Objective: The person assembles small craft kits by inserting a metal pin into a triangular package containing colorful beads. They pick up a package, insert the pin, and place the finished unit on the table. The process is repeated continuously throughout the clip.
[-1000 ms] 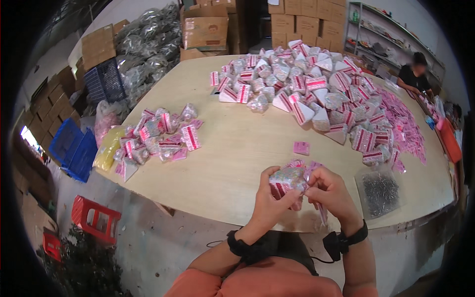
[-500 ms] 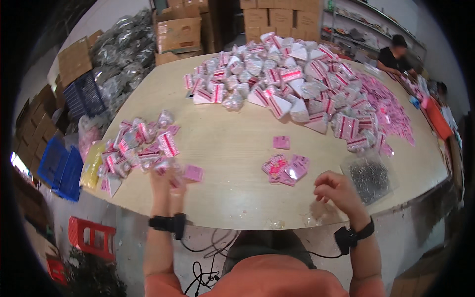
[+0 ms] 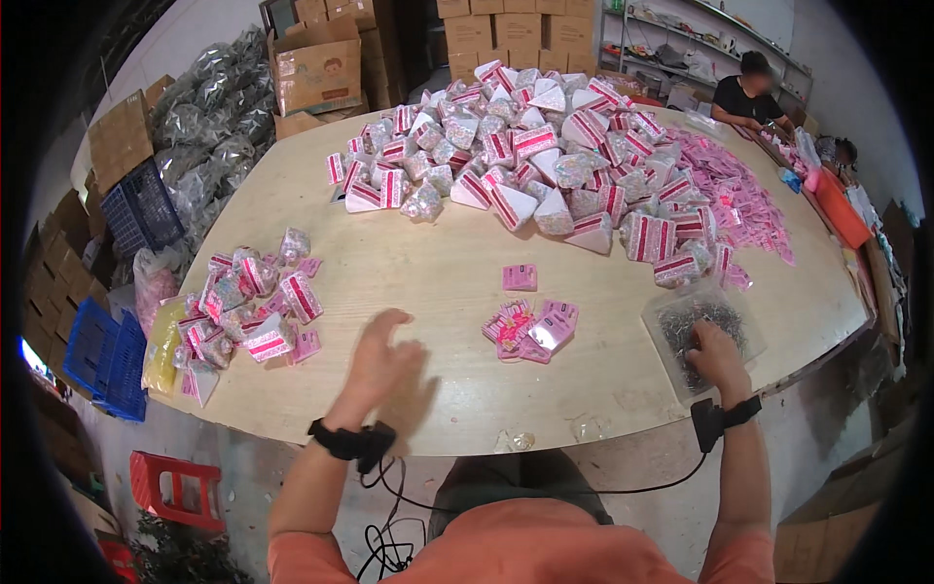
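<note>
My left hand [image 3: 382,362] hovers over the bare tabletop with its fingers apart and nothing in them. To its left lies a small pile of cake-slice-shaped pieces [image 3: 268,338], striped pink and white, with pink cards [image 3: 305,345] among them. My right hand [image 3: 718,352] reaches into a clear shallow tray [image 3: 678,378] of small dark metal pins [image 3: 700,319]. Its fingers are curled together at the pins; what is between them is too small to tell. Between my hands lie a loose cluster of pink cards [image 3: 559,326] and one single pink card [image 3: 520,277].
A large heap of cake-slice pieces [image 3: 506,146] covers the table's far side, with many pink cards [image 3: 744,200] spread at its right. Clear plastic bits [image 3: 514,441] lie by the near edge. A person [image 3: 754,97] sits at the far right. A red stool [image 3: 177,487] stands below left.
My left hand has left a cake-slice piece at the left pile and moved right, opening. My right hand has moved from beside the tray into the pins. The view has shifted slightly.
</note>
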